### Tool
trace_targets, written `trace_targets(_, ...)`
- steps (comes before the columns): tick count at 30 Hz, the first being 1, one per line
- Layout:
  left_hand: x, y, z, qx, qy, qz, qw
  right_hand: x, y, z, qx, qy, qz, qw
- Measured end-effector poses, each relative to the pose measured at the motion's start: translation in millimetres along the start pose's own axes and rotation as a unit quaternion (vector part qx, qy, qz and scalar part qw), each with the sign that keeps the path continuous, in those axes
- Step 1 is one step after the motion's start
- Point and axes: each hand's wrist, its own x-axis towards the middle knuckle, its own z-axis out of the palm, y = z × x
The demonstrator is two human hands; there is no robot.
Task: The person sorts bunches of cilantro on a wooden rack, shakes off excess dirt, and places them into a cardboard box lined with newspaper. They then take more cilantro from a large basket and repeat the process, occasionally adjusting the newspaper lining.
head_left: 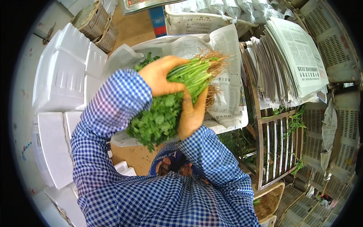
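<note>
A thick bunch of coriander [157, 119] lies tilted between my hands, its leaves toward me and to the left, its thin brown roots at the upper right. My left hand [163, 75] is wrapped over the stems from the far left side. From the near side, my right hand [193, 115] holds the stems close to the roots. Under the bunch, newspaper sheets [227, 85] line a pale, wide container whose inside is mostly hidden. More green leaves show beyond my left hand, partly covered by it.
White foam boxes [60, 83] are stacked on the left, with wicker baskets [90, 20] behind them. A newspaper pile [291, 60] sits on a slatted metal rack [280, 147] at right. At the back, a white crate [196, 24] holds several filled plastic bags.
</note>
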Motion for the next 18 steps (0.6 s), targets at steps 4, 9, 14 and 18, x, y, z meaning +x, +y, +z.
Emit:
trace_targets(4,36,-20,-29,0.07,-0.05,0.04,0.995,17,8,27,0.055,0.009,0.021,0.998)
trace_targets(9,40,4,-19,0.066,-0.14,0.077,0.985,-10,4,7,0.098,0.017,0.056,0.993)
trace_targets(14,16,-16,51,-0.034,-0.311,0.044,0.949,-74,-16,-37,0.177,0.041,0.247,0.952)
trace_targets(18,18,-47,110,-0.102,-0.377,-0.052,0.919,-81,-5,-70,0.276,0.063,0.31,0.908)
